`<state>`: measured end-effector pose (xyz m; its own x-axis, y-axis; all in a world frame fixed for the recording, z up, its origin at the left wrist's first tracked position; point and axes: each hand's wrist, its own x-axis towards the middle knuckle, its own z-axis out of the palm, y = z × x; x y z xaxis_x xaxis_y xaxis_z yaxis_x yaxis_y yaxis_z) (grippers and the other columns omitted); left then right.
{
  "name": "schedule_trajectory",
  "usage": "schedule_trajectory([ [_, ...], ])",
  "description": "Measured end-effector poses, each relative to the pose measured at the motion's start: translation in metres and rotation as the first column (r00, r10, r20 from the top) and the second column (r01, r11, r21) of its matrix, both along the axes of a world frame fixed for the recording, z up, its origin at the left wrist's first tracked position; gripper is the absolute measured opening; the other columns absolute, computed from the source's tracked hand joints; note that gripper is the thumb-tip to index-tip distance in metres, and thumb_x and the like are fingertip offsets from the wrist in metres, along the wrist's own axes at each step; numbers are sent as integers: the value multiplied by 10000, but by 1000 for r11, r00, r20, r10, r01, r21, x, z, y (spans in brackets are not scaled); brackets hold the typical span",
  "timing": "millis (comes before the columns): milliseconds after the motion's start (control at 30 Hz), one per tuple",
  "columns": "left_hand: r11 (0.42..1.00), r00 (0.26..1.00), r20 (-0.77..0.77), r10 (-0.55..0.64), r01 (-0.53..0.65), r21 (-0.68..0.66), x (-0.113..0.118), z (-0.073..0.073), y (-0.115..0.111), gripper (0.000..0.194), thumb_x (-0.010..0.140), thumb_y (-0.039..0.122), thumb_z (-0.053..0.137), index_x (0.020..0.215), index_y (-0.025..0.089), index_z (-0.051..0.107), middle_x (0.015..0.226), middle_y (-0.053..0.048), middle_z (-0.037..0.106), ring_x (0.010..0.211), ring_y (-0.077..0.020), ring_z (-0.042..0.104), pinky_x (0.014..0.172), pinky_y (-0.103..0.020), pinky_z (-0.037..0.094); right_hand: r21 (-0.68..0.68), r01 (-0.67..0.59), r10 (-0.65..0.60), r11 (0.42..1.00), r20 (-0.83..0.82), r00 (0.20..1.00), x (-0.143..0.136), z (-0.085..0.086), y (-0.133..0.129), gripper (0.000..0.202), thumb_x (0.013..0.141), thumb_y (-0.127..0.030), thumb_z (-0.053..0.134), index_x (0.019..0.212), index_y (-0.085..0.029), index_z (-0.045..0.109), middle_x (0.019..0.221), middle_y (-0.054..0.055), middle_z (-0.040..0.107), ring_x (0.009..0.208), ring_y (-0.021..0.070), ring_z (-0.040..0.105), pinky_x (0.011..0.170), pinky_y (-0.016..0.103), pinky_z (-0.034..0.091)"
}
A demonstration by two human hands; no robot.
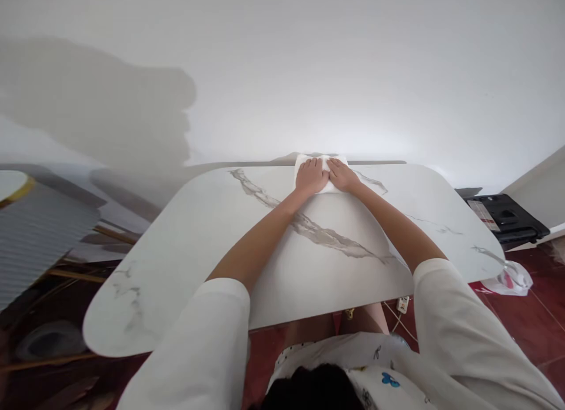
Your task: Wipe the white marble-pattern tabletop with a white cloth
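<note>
A folded white cloth [327,185] lies at the far edge of a white table [176,245] with grey marbled veins. My left hand [312,176] presses on the cloth's left part, its fingers bent slightly over it. Beside it, almost touching at the thumbs, my right hand [342,175] holds down the right part. Both arms reach straight forward across the tabletop. Part of the cloth is hidden under the hands.
A white wall [282,75] rises just behind the table. To the right stands a black case [507,216], with a clear plastic bag [512,279] on the red tiled floor. A ribbed grey piece [44,233] is at the left. A power strip [402,305] shows below the near edge.
</note>
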<state>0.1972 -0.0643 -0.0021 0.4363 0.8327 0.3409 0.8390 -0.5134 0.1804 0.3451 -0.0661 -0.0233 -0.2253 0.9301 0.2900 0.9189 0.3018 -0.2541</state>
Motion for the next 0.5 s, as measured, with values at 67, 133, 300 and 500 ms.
schedule_trajectory([
  [67,1000,1000,1,-1,1,-7,9,0,-1,466,907,224,340,1306,89,539,1339,-173,577,1292,-309,476,1108,-437,344,-3,-1,1,1000,-3,1000,9,1,-1,552,963,-243,302,1454,-23,425,1550,182,398,1457,305,336,1211,512,272],
  [133,1000,1000,5,-1,1,-12,15,1,-2,477,909,233,334,1320,92,531,1358,-172,567,1305,-309,465,1114,-439,338,3,-7,7,1000,-10,1000,15,2,-3,547,965,-245,309,1450,-23,430,1547,182,403,1455,304,339,1212,510,273],
  [300,999,1000,-1,-26,26,-31,14,1,-11,520,921,264,316,1385,97,479,1447,-155,508,1370,-292,412,1152,-426,300,-13,28,-28,1000,-19,999,15,4,-16,563,966,-251,311,1466,-9,405,1559,188,382,1469,305,311,1223,484,254],
  [500,998,999,-18,-33,32,-58,4,0,-41,542,924,273,317,1417,90,449,1491,-155,470,1401,-296,384,1164,-434,293,-36,30,-30,999,14,999,4,8,-53,569,969,-260,306,1482,-28,390,1575,169,359,1476,300,297,1226,480,242],
])
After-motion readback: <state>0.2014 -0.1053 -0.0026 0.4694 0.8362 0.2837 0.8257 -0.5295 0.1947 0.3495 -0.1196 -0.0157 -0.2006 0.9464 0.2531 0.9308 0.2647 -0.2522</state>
